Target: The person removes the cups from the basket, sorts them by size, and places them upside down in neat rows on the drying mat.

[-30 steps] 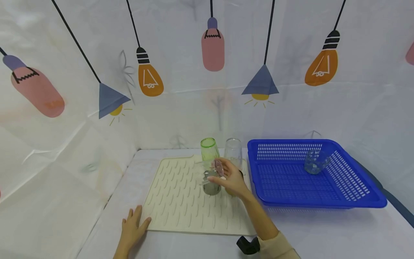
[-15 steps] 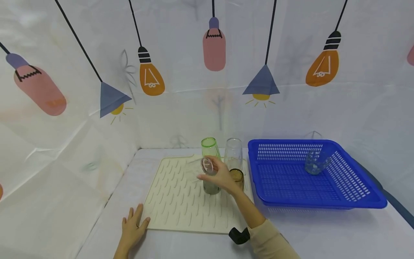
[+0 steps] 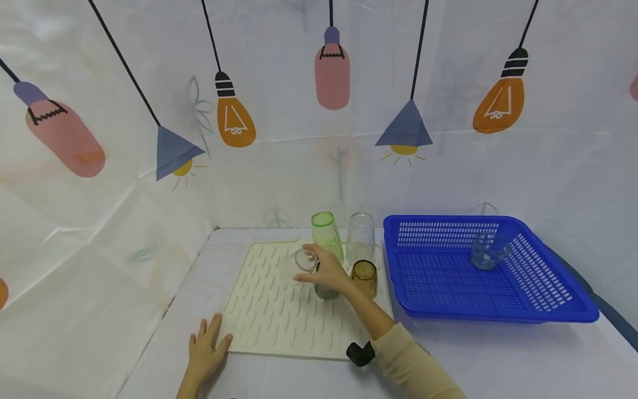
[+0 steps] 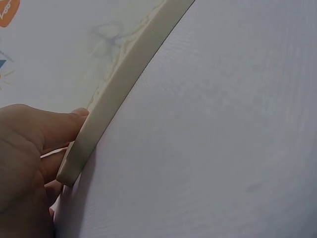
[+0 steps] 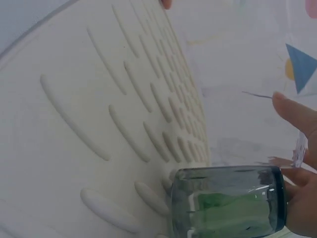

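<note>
My right hand (image 3: 326, 271) holds a clear glass (image 3: 305, 259) above the drying mat (image 3: 269, 316), the glass's round end facing up; its transparent body is hard to make out. Just beneath that hand a grey glass (image 5: 225, 203) stands on the mat, partly hidden in the head view. Behind it is a tall green glass (image 3: 326, 233). A tall clear glass (image 3: 361, 235) and a short amber glass (image 3: 365, 279) stand to the right. My left hand (image 3: 205, 346) lies with fingers extended at the mat's near left corner, its thumb touching the edge (image 4: 106, 99).
A blue plastic basket (image 3: 490, 316) sits right of the mat, with a clear glass mug (image 3: 485, 252) inside at its far right. A white sheet with printed lamps hangs behind the table. A black device (image 3: 360, 353) is by the right sleeve.
My right hand has carried the clear glass leftward across the mat, uncovering the amber glass. The left hand has stayed at the mat's corner.
</note>
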{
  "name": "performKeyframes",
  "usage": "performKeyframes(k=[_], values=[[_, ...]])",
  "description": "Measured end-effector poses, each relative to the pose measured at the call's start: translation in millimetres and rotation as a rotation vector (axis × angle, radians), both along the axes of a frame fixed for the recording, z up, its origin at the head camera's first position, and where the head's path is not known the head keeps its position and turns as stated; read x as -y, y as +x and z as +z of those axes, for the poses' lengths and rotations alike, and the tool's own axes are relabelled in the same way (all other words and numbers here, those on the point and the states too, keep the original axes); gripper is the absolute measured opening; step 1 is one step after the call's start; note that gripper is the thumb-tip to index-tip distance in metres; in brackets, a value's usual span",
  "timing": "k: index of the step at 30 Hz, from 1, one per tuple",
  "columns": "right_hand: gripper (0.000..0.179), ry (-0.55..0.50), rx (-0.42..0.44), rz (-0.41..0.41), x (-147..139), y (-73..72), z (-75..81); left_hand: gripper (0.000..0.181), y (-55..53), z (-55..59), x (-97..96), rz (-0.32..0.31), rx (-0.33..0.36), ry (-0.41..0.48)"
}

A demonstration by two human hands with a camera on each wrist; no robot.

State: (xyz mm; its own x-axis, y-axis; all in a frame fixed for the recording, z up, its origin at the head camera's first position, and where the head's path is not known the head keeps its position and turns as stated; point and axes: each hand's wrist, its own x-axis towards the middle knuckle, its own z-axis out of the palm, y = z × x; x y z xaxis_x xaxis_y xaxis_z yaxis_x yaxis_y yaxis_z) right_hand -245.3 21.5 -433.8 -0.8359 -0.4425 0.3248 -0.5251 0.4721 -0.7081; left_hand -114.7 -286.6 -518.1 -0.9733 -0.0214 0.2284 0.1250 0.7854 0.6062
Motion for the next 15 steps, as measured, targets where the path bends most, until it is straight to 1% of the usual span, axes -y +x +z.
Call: performKeyframes(k=[6, 8, 11, 13, 15], values=[[0.075, 0.193, 0.018, -0.047, 4.0, -3.9, -5.3, 0.058, 0.9, -1.2, 0.4, -0.005, 0.001, -0.011], [0.074, 0.233, 0.03, -0.071, 5.3, -3.5, -5.4, 0.057, 1.2, -0.2, 0.2, -0.007, -0.006, -0.015], [0.074, 0.255, 0.045, -0.092, 7.5, -1.7, -3.4, 0.056, 1.3, 0.9, -0.1, -0.008, -0.021, -0.023], [0.073, 0.291, 0.041, -0.104, 9.2, -0.4, -2.5, 0.056, 1.1, 1.0, -0.4, -0.007, -0.028, -0.027], [0.072, 0.349, 0.029, -0.117, 10.8, 0.4, -2.7, 0.056, 0.8, 0.5, -0.7, -0.007, -0.023, -0.023]])
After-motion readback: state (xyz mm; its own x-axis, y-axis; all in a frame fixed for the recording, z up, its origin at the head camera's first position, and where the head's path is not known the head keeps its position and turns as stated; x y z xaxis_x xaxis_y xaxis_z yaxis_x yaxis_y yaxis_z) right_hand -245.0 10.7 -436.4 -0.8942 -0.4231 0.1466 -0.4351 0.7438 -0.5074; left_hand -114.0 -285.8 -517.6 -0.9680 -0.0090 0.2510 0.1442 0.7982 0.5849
